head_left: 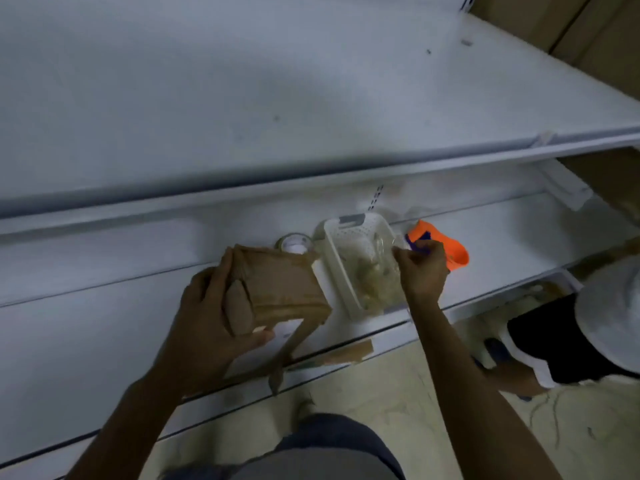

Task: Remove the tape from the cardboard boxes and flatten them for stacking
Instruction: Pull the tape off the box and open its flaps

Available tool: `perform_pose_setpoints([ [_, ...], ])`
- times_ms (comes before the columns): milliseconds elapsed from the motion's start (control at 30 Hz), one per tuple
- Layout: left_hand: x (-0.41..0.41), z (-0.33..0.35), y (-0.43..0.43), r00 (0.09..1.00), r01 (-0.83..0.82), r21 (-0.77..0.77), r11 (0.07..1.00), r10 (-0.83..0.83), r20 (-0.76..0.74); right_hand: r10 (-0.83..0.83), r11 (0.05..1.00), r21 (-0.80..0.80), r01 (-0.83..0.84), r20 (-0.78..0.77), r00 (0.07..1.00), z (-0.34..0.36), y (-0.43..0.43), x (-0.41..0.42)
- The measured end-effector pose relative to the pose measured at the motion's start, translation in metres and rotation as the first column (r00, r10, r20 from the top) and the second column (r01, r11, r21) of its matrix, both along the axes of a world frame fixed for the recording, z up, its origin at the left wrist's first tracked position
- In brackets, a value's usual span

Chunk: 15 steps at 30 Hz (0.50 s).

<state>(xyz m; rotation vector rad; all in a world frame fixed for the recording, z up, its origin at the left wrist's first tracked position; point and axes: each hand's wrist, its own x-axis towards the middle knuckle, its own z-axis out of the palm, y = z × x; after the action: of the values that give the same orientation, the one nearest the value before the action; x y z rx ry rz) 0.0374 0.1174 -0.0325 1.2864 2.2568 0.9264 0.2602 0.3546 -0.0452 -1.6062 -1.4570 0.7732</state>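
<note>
At the front lip of the white lower shelf (104, 323), the left hand (207, 327) grips the cardboard box (284, 285) from its left side, thumb beneath, and a brown tape strip (287, 355) dangles past the edge. Just to the right, the right hand (424, 268) hovers over the white basket (346, 237) with fingers curled; blur hides whether they pinch anything. Behind the box and basket sit a tape roll (294, 242) and an orange dispenser (450, 247).

Pretty cramped around the right hand (420, 268): the white basket (349, 237) sits right under its fingers, and an orange thing (450, 249) is just past the fingertips. The left hand (214, 317) grips the cardboard box (284, 285), with a tape roll (294, 242) just beyond its fingers. Only a narrow gap separates box and basket. Left of those fingers the shelf (86, 323) is wide open, and the upper shelf edge (242, 194) overhangs further back.
</note>
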Motion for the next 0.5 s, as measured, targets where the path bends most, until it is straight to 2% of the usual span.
perform_pose_setpoints([
  [67,0.007,0.000,0.011,0.997,-0.080,-0.001,0.997,0.080,0.016,0.140,0.964,0.173,-0.202,0.318,0.938,-0.013,0.025,-0.002],
  [100,0.010,0.000,0.014,0.993,-0.116,0.003,0.993,0.116,0.019,0.167,0.925,0.209,-0.316,0.526,0.834,-0.021,0.035,-0.002],
  [133,0.015,-0.001,0.015,0.989,-0.149,0.013,0.989,0.149,0.021,0.204,0.890,0.159,-0.426,0.697,0.687,-0.030,0.043,-0.003],
  [167,0.019,-0.001,0.016,0.983,-0.183,0.027,0.983,0.182,0.023,0.270,0.848,0.067,-0.525,0.799,0.537,-0.039,0.050,-0.004],
  [233,0.028,0.000,0.020,0.969,-0.247,0.047,0.968,0.245,0.031,0.417,0.774,-0.176,-0.608,0.864,0.281,-0.060,0.057,-0.002],
  [267,0.031,0.002,0.022,0.961,-0.274,0.047,0.960,0.272,0.045,0.461,0.751,-0.262,-0.606,0.866,0.196,-0.070,0.058,-0.002],
  [333,0.038,0.005,0.026,0.950,-0.308,0.043,0.950,0.305,0.066,0.454,0.753,-0.310,-0.580,0.883,0.117,-0.083,0.055,-0.004],
  [400,0.044,0.006,0.027,0.943,-0.328,0.039,0.944,0.325,0.068,0.448,0.766,-0.329,-0.553,0.889,0.092,-0.087,0.053,-0.009],
  [500,0.049,0.009,0.023,0.933,-0.358,0.036,0.933,0.355,0.066,0.600,0.734,-0.404,-0.545,0.763,0.242,-0.085,0.058,-0.017],
])
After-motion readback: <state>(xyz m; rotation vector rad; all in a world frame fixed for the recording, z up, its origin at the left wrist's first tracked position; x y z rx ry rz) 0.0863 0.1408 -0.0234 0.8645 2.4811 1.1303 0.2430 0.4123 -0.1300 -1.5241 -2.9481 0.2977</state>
